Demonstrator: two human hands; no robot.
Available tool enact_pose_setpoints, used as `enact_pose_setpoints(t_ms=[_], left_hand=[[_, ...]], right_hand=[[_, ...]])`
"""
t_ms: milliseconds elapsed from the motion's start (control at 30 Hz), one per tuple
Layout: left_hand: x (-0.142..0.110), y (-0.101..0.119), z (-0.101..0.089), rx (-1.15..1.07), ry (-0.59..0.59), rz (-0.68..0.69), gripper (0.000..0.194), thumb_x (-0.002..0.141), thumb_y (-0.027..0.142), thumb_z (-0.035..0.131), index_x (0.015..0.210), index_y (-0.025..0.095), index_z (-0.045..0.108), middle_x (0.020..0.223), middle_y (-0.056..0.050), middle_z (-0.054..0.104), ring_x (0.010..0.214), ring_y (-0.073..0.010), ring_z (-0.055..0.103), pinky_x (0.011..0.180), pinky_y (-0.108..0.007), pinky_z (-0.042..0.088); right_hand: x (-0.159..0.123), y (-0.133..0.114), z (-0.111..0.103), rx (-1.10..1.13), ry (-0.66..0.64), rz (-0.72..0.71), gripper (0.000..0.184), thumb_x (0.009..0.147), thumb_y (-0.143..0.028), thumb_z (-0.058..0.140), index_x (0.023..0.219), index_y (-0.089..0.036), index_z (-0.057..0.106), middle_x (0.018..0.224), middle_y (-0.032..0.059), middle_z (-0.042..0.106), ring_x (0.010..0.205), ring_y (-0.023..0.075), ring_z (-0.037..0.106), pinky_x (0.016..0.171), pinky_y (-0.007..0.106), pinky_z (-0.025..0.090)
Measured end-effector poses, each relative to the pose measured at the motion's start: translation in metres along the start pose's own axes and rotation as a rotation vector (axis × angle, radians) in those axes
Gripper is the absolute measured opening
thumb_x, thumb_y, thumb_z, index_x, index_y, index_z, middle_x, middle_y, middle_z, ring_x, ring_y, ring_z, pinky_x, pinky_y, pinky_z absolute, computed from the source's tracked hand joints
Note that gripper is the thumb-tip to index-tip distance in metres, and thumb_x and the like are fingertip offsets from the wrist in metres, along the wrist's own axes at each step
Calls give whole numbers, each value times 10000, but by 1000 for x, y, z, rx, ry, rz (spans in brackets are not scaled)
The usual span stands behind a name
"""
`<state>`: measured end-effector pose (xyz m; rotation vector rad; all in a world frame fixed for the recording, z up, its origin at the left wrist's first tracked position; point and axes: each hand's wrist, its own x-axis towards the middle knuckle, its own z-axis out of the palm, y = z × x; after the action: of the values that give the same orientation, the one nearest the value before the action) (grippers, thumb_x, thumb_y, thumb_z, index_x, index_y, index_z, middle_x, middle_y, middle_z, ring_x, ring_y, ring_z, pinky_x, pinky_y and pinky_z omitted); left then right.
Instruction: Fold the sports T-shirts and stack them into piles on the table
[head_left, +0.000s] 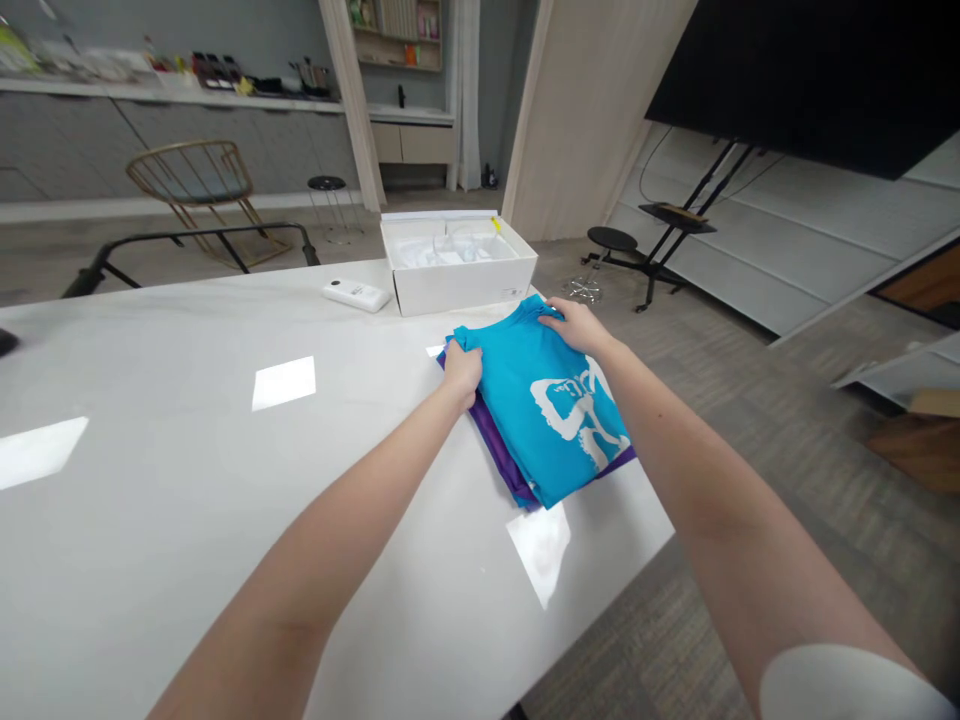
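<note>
A folded blue T-shirt (517, 385) with a white print lies near the table's right edge, its neckline pointing away from me. Beneath it, folded purple cloth (496, 440) sticks out along the left side and at the lower right corner. My left hand (463, 372) grips the blue T-shirt at its upper left corner, thumb on top. At the upper right corner my right hand (576, 325) has its fingers closed on the same shirt. The fingertips under the fabric are hidden.
Just beyond the shirts stands an open white box (457, 285) with clear plastic inside. A white remote-like device (356, 294) lies left of it on the white table (187, 560). The table's edge runs close along the right; a black stool (612, 239) stands on the floor beyond.
</note>
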<state>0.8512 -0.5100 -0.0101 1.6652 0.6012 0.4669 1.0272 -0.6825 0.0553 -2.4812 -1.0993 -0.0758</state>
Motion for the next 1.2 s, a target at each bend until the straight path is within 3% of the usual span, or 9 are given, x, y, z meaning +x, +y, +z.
enact_pose_setpoints(t_ms=[100,233,367,467,533,667,800,1000,1200], left_hand=[[4,-10,-14,34,58,-89,568,808,136,599,1363,159,480,1247,-137,666,1115,-260,662,979,-433,539],[-7,-2,-25,294,186,297,749,826,77,551,1540,174,348,1557,-184,415,1448,-298,415,1210,-477,322],[-22,8,-21,585,-103,664,579,959,147,435,1530,242,428,1585,-113,435,1493,-267,360,1262,-487,204],[-24,3,-18,731,-300,581,486,1018,337,433,1484,225,509,1533,-130,513,1467,-283,408,1257,-517,198],[-20,-4,-21,773,-306,432,529,1016,458,434,1476,213,524,1575,-145,457,1505,-311,342,1254,-565,162],[-22,-8,-38,784,-236,267,583,1006,521,422,1512,235,476,1655,-132,312,1547,-358,223,1216,-689,75],[-50,1,-55,829,-189,424,573,1018,440,431,1536,194,428,1659,-151,297,1543,-344,240,1226,-668,109],[-108,11,-102,800,-272,461,349,1006,293,448,1278,221,656,1326,-94,677,1202,-237,638,1055,-378,480],[-164,-9,-209,853,-145,304,286,984,251,464,1092,231,728,1054,-95,762,964,-254,716,789,-332,525]], right_hand=[[3,0,25,-69,-71,74,360,952,-383,591,1258,-208,663,1238,123,704,1129,305,631,968,419,471],[-11,-20,42,-269,40,192,544,932,-416,614,1416,-179,545,1427,216,551,1281,406,499,1030,595,401],[-29,-49,54,-164,97,-3,499,985,-389,509,1442,-188,533,1452,182,540,1336,354,476,1107,552,373],[-41,-53,64,4,-146,-159,443,1029,-385,419,1425,-254,571,1467,95,572,1360,263,506,1167,472,360],[-48,-44,65,1,-229,-96,466,1042,-422,401,1455,-270,552,1544,79,506,1448,271,423,1218,518,275],[-65,-18,51,-94,-240,148,546,1053,-481,359,1539,-249,448,1656,95,313,1542,333,236,1211,660,174],[-87,-27,31,-207,-126,213,542,1045,-450,393,1495,-164,489,1638,167,331,1527,356,265,1200,655,202],[-117,-129,39,-50,28,-114,338,1023,-362,469,1211,-181,684,1255,137,697,1194,270,627,1047,392,461],[-136,-268,102,241,-200,-255,232,973,-334,544,1079,-247,731,922,35,770,797,196,700,751,288,493]])
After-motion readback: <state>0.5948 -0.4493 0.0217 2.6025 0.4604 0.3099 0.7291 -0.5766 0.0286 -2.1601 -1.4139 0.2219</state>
